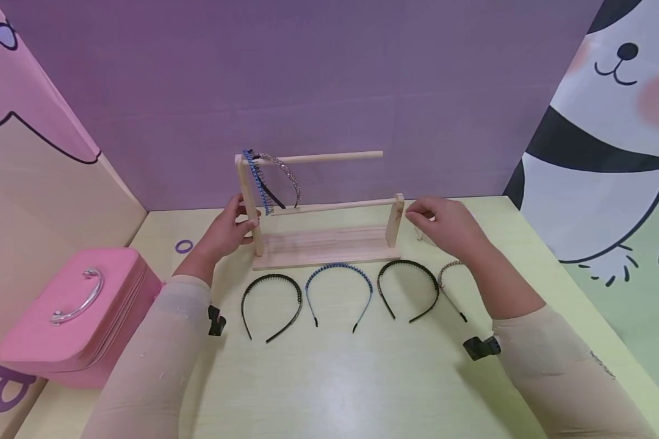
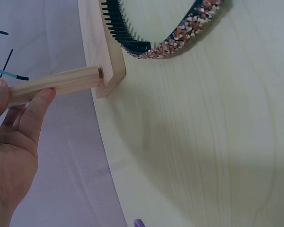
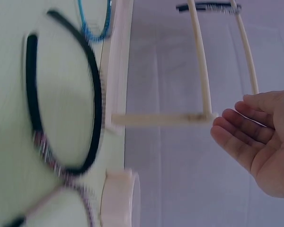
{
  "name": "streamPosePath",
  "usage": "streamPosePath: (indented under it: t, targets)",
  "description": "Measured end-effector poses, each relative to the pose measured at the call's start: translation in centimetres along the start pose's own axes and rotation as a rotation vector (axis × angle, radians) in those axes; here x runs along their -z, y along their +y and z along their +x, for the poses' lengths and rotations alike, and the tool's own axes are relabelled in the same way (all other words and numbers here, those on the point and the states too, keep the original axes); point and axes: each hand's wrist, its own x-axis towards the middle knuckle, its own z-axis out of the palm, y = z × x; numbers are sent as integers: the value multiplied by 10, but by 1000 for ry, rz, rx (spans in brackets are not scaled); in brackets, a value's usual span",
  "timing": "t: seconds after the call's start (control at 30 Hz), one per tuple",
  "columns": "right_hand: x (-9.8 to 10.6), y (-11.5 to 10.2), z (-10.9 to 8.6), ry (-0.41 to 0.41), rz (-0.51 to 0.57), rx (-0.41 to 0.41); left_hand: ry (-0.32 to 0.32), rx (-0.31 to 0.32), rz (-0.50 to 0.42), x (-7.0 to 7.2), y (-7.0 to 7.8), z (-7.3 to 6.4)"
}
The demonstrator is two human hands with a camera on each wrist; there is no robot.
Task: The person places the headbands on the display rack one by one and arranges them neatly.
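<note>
My left hand (image 1: 227,228) grips the tall left post (image 2: 78,81) of a wooden rack (image 1: 318,244), thumb and fingers on either side. A blue toothed headband (image 1: 257,180) and a glittery headband (image 1: 288,172) hang at the rack's left end. Beside the short right post (image 1: 393,222) is my right hand (image 1: 445,225); its fingers bend loosely around nothing in the right wrist view. In front of the rack lie a black headband (image 1: 271,277), a blue headband (image 1: 338,266), another black headband (image 1: 408,262) and a beaded headband (image 1: 445,289), partly hidden by my right arm.
A pink case (image 1: 77,311) with a silver handle stands at the left. Near my left hand lies a purple ring (image 1: 183,246). A pale round object (image 3: 117,198) sits by the rack's right end. A purple backdrop (image 1: 318,91) rises behind the table.
</note>
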Motion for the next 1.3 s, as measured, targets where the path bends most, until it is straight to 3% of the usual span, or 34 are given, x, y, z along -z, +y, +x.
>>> streamPosePath:
  t: [0.17, 0.3, 0.53, 0.73, 0.83, 1.07, 1.3]
  targets:
    - [11, 24, -12, -69, -51, -79, 0, 0, 8, 1, -2, -1]
    - [9, 43, -16, -198, -84, -134, 1, 4, 0, 2, -2, -1]
    - [-13, 85, -19, -465, -44, -291, -4, 0, -1, 1, -1, -1]
    - [-31, 96, -21, -594, -16, -389, 1, 2, 2, 1, -1, -1]
    - [-35, 99, -22, -621, -17, -410, -4, -2, 6, 1, -1, -1]
    - [-36, 102, -27, -619, 159, -449, -6, 12, 19, 1, -1, -2]
    - [-31, 102, -32, -599, 187, -449, -2, 16, 6, 2, -1, -2]
